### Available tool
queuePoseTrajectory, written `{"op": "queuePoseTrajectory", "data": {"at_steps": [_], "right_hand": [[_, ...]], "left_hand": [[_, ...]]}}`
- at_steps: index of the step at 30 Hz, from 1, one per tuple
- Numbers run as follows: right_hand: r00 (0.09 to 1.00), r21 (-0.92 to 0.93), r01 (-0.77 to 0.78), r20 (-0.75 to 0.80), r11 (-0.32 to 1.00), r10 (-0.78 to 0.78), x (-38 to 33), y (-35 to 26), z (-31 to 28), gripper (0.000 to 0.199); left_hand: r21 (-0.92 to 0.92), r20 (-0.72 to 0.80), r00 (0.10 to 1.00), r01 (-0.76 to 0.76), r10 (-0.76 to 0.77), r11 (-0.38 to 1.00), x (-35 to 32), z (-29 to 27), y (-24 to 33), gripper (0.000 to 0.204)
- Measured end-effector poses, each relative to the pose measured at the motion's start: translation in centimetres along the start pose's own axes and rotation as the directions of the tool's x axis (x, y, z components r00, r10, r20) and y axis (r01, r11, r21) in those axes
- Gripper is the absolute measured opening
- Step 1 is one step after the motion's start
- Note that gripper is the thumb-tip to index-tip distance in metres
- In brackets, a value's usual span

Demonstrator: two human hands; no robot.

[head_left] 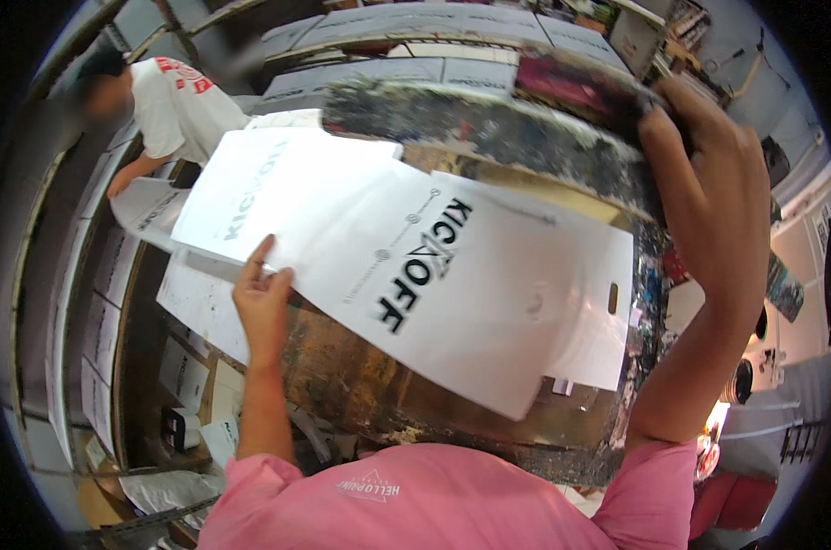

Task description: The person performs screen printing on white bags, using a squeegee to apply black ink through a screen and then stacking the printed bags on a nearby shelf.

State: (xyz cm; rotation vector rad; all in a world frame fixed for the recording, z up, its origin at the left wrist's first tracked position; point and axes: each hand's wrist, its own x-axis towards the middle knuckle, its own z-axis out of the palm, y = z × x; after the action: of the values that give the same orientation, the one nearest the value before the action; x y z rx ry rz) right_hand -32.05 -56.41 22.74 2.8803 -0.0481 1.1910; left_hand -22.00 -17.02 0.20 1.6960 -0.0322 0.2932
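Note:
A white plastic bag (516, 275) with black print and a punched handle slot lies across the stained wooden table in front of me. My left hand (265, 286) pinches its left edge between thumb and forefinger. Beside that hand, more white printed bags (241, 174) overlap toward the back left. My right hand (714, 174) is raised at the right, fingers curled round the end of a paint-stained printing frame (489, 128). The frame stands beyond the bag; its fingertips' contact is partly hidden. The bag's right end looks smeared by motion.
At the upper left a co-worker (177, 110) in a white shirt bends over, one hand on a white bag (154, 206). Racks (67, 321) holding flat white bags line the left and back. The wooden table (342, 367) has a worn, paint-marked front edge.

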Motion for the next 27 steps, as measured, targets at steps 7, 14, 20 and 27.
{"op": "queuePoseTrajectory", "data": {"at_steps": [7,14,20,27], "right_hand": [[0.995,-0.062,-0.045,-0.091,0.997,0.04,-1.2,-1.7,-0.2,0.039],[0.991,-0.043,-0.131,-0.018,0.99,0.13,-1.7,-2.1,-0.7,0.042],[0.99,-0.005,-0.14,-0.01,0.99,0.139,-5.3,-4.4,-0.2,0.067],[0.691,0.111,-0.063,0.722,0.992,-0.037,-21.4,-5.2,2.3,0.045]], "left_hand": [[0.131,0.083,0.995,0.035,-0.046,0.991,17.0,-15.1,-6.2,0.062],[0.967,0.05,0.994,-0.074,0.099,0.245,25.8,-13.7,-4.5,0.077],[-0.474,0.771,0.563,0.196,0.297,0.859,-4.3,3.8,4.0,0.091],[-0.477,0.765,0.575,0.809,-0.289,0.344,-16.0,2.4,1.7,0.109]]}}
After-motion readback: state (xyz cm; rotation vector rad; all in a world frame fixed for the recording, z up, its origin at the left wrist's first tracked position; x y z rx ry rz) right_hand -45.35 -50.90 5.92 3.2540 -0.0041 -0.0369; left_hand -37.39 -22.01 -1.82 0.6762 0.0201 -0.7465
